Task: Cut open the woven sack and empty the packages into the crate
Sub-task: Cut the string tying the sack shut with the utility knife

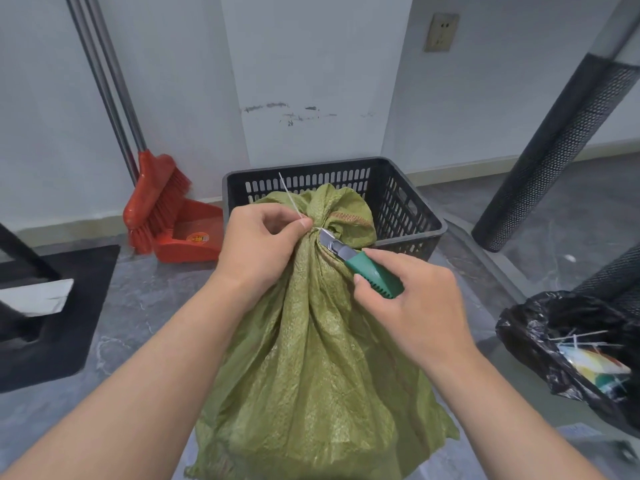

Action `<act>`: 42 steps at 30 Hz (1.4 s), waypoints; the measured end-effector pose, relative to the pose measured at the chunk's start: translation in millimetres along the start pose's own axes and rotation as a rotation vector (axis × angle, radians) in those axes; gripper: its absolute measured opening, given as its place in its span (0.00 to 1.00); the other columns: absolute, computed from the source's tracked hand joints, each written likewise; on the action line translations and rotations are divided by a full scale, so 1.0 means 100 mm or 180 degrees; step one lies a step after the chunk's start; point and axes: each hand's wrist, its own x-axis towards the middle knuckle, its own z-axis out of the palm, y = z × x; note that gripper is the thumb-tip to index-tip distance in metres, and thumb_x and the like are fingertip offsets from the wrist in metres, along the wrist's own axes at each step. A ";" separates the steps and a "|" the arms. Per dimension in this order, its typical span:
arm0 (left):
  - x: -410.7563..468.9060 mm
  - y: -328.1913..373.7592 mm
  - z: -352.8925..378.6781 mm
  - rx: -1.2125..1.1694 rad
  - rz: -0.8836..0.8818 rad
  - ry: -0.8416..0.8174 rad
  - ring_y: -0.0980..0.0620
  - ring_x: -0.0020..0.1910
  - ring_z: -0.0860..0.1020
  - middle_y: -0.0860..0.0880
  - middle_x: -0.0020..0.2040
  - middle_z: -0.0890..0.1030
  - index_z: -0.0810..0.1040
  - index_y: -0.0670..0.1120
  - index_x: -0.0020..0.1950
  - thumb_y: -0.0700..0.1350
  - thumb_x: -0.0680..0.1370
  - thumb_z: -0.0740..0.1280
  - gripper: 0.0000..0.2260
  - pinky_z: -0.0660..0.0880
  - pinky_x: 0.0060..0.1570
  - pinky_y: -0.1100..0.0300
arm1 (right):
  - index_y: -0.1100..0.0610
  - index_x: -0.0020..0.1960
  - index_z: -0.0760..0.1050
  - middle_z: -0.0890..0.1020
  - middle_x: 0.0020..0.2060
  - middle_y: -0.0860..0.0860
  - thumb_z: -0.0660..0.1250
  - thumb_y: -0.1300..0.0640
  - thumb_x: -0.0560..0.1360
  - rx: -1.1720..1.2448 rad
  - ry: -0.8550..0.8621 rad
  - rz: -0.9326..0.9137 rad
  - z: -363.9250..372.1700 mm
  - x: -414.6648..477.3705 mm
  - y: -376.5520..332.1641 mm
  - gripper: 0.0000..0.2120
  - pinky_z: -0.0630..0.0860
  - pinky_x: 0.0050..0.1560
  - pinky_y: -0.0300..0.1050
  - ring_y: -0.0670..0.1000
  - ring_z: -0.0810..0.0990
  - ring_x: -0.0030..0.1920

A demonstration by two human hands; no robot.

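Observation:
A green woven sack (311,358) stands on the floor in front of me, its neck bunched and bound with a white tie (289,195). My left hand (258,251) grips the neck and pinches the tie between thumb and finger. My right hand (412,303) holds a green-handled utility knife (360,263), its blade tip touching the tie at the neck. Just behind the sack is a black slatted plastic crate (408,209). The sack's top hides part of the crate's inside. No packages are visible.
A red broom and dustpan (173,223) lean at the wall left of the crate. A black bin bag (571,348) with rubbish is at the right, under black mesh legs (554,150). A dark mat (59,320) lies at the left.

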 end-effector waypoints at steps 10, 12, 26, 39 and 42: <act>0.04 0.00 -0.05 -0.0047 0.0035 0.0018 0.43 0.41 0.87 0.50 0.39 0.88 0.88 0.53 0.43 0.51 0.73 0.77 0.03 0.83 0.50 0.36 | 0.41 0.59 0.83 0.85 0.37 0.40 0.73 0.45 0.70 -0.0044 0.0081 0.0046 0.03 0.00 -0.01 0.17 0.81 0.39 0.50 0.43 0.82 0.36; 0.04 0.00 -0.05 -0.0064 0.0053 0.0019 0.44 0.41 0.87 0.50 0.39 0.88 0.88 0.54 0.43 0.50 0.74 0.77 0.01 0.83 0.50 0.37 | 0.41 0.59 0.83 0.86 0.39 0.40 0.75 0.46 0.71 -0.0100 0.0147 -0.0019 0.04 -0.01 0.00 0.17 0.81 0.39 0.51 0.45 0.83 0.37; -0.05 0.13 -0.15 -0.0133 0.0089 -0.0823 0.53 0.38 0.78 0.45 0.39 0.83 0.84 0.53 0.66 0.36 0.80 0.71 0.18 0.80 0.46 0.51 | 0.48 0.61 0.83 0.87 0.48 0.44 0.76 0.48 0.73 -0.0497 0.0500 -0.0403 0.10 -0.03 0.00 0.16 0.82 0.41 0.52 0.53 0.84 0.47; -0.03 0.07 -0.16 0.1564 0.0495 -0.0666 0.58 0.29 0.68 0.55 0.31 0.73 0.78 0.52 0.46 0.47 0.82 0.69 0.05 0.66 0.35 0.59 | 0.49 0.58 0.85 0.86 0.41 0.45 0.79 0.50 0.71 -0.0643 0.0796 -0.0361 0.15 -0.09 -0.06 0.16 0.79 0.32 0.48 0.53 0.82 0.40; -0.07 0.12 -0.11 0.1651 0.0464 -0.0666 0.56 0.29 0.69 0.54 0.30 0.74 0.75 0.54 0.43 0.46 0.82 0.66 0.09 0.67 0.34 0.58 | 0.48 0.59 0.84 0.86 0.42 0.46 0.76 0.48 0.73 -0.0727 0.0744 -0.0279 0.15 -0.08 -0.09 0.15 0.81 0.33 0.51 0.54 0.83 0.42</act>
